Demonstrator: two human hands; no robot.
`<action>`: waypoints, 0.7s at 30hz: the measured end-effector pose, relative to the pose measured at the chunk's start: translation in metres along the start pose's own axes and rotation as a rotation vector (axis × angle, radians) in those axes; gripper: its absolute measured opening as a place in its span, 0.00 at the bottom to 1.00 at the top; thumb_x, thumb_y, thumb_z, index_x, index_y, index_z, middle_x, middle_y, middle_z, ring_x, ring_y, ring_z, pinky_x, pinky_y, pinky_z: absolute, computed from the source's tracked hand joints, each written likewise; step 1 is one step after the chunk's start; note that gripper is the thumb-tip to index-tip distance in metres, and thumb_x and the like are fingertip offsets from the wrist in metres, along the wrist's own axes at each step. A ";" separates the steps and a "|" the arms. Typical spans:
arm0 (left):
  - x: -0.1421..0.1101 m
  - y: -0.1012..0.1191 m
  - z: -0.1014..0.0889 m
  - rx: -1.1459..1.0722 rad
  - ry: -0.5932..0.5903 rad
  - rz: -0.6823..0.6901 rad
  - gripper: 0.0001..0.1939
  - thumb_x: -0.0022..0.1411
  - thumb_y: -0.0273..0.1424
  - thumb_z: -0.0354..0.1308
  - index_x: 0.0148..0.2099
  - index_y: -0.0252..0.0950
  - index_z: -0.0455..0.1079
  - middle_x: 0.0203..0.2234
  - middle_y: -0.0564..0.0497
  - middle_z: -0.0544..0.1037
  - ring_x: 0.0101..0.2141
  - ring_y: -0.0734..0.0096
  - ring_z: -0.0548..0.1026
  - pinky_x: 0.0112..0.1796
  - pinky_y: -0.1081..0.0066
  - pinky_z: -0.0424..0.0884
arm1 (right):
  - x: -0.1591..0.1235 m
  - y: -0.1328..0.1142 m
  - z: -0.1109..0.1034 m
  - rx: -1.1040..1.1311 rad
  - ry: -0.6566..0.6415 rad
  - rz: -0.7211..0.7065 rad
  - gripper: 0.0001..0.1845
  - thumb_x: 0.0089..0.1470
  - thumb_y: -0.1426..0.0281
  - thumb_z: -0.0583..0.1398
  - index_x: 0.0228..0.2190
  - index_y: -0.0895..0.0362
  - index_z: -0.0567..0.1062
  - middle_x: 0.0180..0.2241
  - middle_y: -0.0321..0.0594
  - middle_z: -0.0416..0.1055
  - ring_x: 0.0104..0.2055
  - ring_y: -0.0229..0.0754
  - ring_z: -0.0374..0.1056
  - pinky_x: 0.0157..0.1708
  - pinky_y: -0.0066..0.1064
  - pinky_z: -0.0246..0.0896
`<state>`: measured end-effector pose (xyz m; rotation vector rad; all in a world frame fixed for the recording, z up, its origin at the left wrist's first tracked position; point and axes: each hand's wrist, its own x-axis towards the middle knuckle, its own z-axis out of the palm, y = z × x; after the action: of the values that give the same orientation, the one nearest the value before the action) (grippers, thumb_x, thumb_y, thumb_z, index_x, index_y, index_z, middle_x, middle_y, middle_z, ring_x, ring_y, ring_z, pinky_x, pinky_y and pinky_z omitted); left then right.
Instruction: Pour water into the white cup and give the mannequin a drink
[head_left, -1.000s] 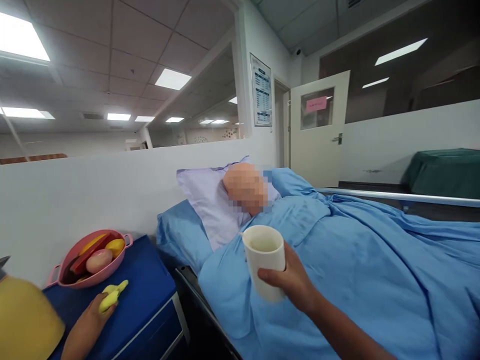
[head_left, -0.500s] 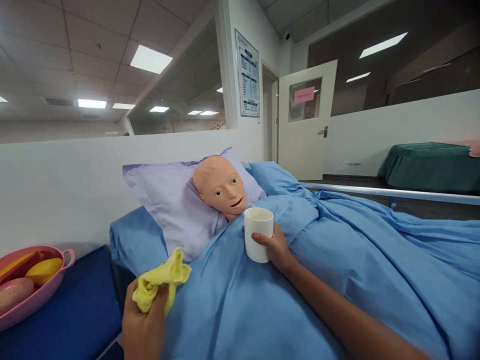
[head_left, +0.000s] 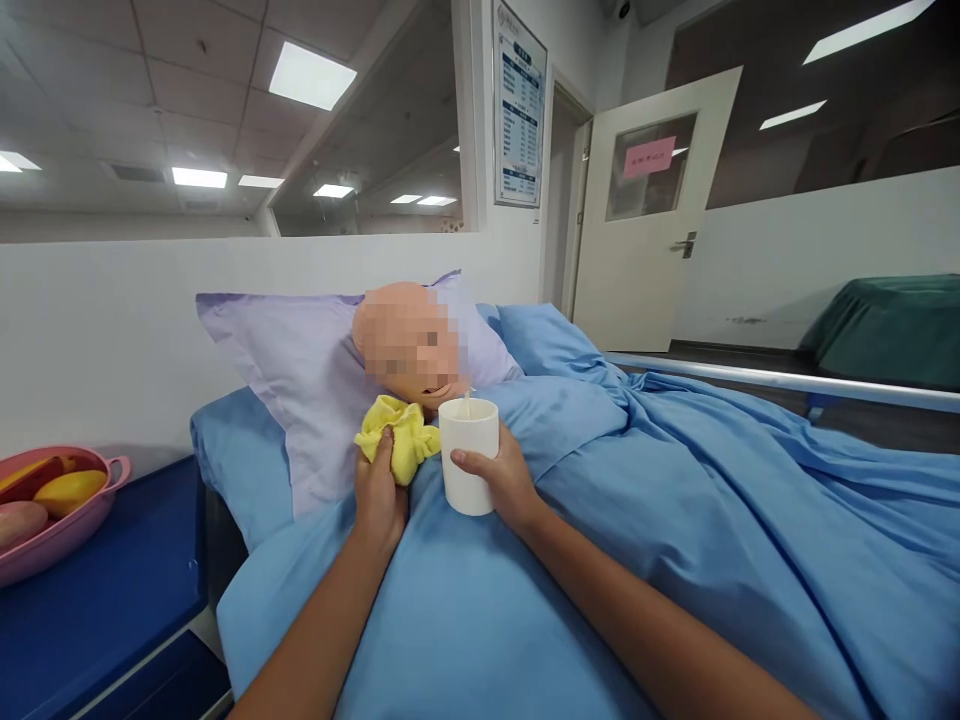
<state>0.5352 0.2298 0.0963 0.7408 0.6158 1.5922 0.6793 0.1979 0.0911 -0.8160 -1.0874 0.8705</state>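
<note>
A training manikin (head_left: 409,340) lies in a bed, its head on a lilac pillow (head_left: 300,370) and its body under a blue blanket (head_left: 675,520). My right hand (head_left: 502,480) is wrapped round a white cup (head_left: 469,455), held upright just below the manikin's chin. A thin straw (head_left: 466,402) rises from the cup toward the mouth. My left hand (head_left: 379,495) grips a bunched yellow cloth (head_left: 397,435) and holds it against the manikin's neck, beside the cup.
A blue bedside cabinet (head_left: 97,590) stands at the left with a pink bowl (head_left: 112,470) of fruit on it. A metal bed rail (head_left: 787,380) runs along the far side. Behind are a white partition wall, a white door (head_left: 645,220) and a green-covered bed (head_left: 892,325).
My left hand lifted the yellow cloth off the cabinet and brought it up under the manikin's chin. My right hand carried the cup closer to the mouth.
</note>
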 end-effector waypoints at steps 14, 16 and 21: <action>0.013 -0.013 -0.038 -0.217 -0.267 -0.221 0.22 0.70 0.39 0.55 0.61 0.34 0.69 0.59 0.43 0.75 0.61 0.55 0.71 0.63 0.58 0.66 | -0.011 -0.007 0.004 -0.091 -0.087 0.042 0.31 0.38 0.58 0.73 0.45 0.53 0.74 0.39 0.38 0.77 0.39 0.48 0.71 0.39 0.37 0.68; 0.012 -0.012 -0.037 -0.224 -0.264 -0.222 0.21 0.71 0.38 0.54 0.61 0.34 0.68 0.58 0.43 0.76 0.61 0.56 0.71 0.63 0.58 0.66 | -0.010 -0.006 0.003 -0.080 -0.126 0.050 0.32 0.39 0.58 0.73 0.46 0.53 0.74 0.39 0.38 0.77 0.39 0.47 0.71 0.38 0.37 0.68; 0.011 -0.012 -0.038 -0.236 -0.253 -0.259 0.22 0.71 0.38 0.53 0.62 0.34 0.68 0.58 0.41 0.75 0.61 0.57 0.70 0.64 0.59 0.65 | -0.009 -0.005 0.001 -0.095 -0.165 0.068 0.31 0.41 0.58 0.73 0.47 0.53 0.75 0.40 0.39 0.77 0.39 0.48 0.72 0.37 0.36 0.68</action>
<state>0.5137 0.2435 0.0638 0.6443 0.3176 1.2804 0.6775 0.1879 0.0918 -0.8759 -1.2592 0.9615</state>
